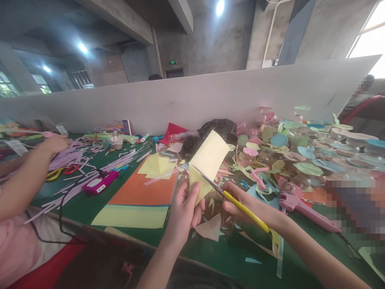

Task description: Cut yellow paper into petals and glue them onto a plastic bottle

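Here, the left hand (187, 205) grips yellow paper (212, 150) beside the right hand (248, 199).

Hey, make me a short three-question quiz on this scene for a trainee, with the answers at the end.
1. Which hand holds the scissors?
2. What colour is the glue gun? A) blue, B) pink, C) green
3. Fill in the blank: the left hand holds yellow ____.

Key: 1. The right hand. 2. B. 3. Paper.
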Tool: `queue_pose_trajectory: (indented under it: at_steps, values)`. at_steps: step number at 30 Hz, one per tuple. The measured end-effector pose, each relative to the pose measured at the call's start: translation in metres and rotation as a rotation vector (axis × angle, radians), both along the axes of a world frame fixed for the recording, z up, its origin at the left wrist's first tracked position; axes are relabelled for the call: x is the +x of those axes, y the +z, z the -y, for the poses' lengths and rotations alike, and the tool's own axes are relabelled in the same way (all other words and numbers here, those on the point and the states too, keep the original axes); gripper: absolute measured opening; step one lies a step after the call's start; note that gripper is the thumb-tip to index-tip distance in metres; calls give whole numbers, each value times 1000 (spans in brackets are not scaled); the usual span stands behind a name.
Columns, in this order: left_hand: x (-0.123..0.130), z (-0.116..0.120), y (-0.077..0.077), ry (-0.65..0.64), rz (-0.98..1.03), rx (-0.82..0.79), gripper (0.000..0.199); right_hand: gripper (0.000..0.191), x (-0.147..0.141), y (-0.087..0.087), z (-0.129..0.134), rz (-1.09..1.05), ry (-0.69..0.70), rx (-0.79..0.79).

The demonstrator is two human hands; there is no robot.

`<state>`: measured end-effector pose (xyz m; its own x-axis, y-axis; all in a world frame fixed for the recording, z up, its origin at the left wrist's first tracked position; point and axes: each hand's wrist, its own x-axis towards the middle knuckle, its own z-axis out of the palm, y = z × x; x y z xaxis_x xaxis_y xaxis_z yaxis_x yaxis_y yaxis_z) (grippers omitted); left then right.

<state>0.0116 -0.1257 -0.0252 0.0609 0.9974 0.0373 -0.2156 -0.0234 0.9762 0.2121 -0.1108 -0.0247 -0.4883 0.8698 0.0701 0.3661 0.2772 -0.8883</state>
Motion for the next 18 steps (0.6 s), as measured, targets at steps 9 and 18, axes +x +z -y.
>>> queue_pose_trajectory:
  at_steps: [9,18]
  values:
    - [4,3,3,-21,-114,-30,30,54,-1,5,1,-52,75,-96]
    - [2,3,2,-44,-174,-24,33,50,-5,2,-1,-23,-7,-70]
